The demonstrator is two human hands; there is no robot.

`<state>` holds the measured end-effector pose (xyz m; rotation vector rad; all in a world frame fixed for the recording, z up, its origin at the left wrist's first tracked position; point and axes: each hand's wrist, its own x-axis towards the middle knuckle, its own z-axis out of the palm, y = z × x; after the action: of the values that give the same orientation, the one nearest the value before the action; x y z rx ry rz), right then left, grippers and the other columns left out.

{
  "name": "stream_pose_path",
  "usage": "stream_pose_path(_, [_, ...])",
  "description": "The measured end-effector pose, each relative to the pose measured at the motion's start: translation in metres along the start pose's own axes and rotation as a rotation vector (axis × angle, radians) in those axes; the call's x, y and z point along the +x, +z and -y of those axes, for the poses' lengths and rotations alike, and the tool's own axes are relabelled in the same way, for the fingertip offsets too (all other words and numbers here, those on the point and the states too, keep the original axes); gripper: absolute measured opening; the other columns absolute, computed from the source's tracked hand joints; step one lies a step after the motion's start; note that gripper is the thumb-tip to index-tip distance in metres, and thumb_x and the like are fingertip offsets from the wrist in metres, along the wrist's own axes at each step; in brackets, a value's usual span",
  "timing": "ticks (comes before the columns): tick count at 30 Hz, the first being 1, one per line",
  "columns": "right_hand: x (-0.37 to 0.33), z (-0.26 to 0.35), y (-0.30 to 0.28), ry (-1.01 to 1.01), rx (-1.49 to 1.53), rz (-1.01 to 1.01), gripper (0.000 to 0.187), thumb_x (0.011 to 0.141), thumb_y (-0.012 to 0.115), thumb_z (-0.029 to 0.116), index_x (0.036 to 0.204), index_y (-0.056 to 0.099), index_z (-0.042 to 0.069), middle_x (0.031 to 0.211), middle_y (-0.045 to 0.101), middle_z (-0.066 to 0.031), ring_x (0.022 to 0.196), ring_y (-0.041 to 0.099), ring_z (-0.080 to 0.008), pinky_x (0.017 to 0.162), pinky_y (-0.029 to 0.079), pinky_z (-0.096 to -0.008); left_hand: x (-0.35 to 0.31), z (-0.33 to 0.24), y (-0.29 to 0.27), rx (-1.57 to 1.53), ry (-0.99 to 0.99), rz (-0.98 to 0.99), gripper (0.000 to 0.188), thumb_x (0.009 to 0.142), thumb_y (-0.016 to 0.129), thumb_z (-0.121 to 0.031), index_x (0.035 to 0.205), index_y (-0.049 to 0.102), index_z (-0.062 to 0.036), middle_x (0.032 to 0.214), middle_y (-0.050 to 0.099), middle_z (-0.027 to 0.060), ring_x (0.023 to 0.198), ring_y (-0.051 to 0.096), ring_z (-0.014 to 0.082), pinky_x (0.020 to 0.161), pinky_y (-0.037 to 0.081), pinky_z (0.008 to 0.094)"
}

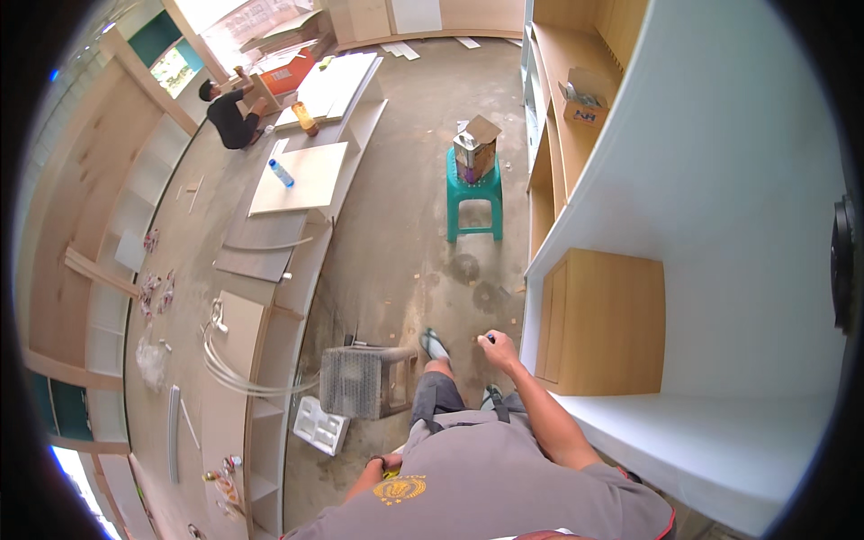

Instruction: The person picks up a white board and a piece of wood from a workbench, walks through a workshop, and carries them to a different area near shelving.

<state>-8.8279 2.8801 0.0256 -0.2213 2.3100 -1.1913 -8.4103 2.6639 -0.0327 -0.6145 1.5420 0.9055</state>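
blue pen in right hand grip (tip out)

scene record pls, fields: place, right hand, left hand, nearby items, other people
place: workshop with a concrete floor and unfinished cabinets
right hand: right hand closed on a small dark object, beside the wooden cabinet box in the white shelving unit
left hand: left hand low by the torso, on something yellow; grip unclear
nearby items: wire-mesh stool, green plastic stool with an open carton on top
other people: one person crouching at boards far off
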Motion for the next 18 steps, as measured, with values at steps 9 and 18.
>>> stream_pose_path(9, [0.094,-0.12,-0.019,0.728,-0.541,0.16,0.045,0.08,0.06,0.032,0.108,0.069,-0.002,0.118,0.062,-0.0288,0.111,0.062,-0.0403,0.094,0.051,-0.0436,0.044,-0.006,-0.275,-0.016,0.062,0.05,0.053,0.076,0.059,-0.041,0.113,0.069,-0.0052,0.118,0.067,0.0161,0.108,0.064,0.0283,0.09,0.049,0.0399])
stream_pose_path(18, [0.294,0.093,0.033,0.562,-0.171,-0.099,0.041,0.08,0.064,0.038,0.099,0.071,0.003,0.098,0.07,-0.0229,0.093,0.067,-0.0395,0.08,0.051,-0.0447,-0.056,-0.154,-0.605,0.299,-0.047,-0.045,0.048,0.075,0.057,-0.035,0.108,0.07,-0.002,0.11,0.069,0.0207,0.102,0.066,0.0325,0.085,0.051,0.0418])
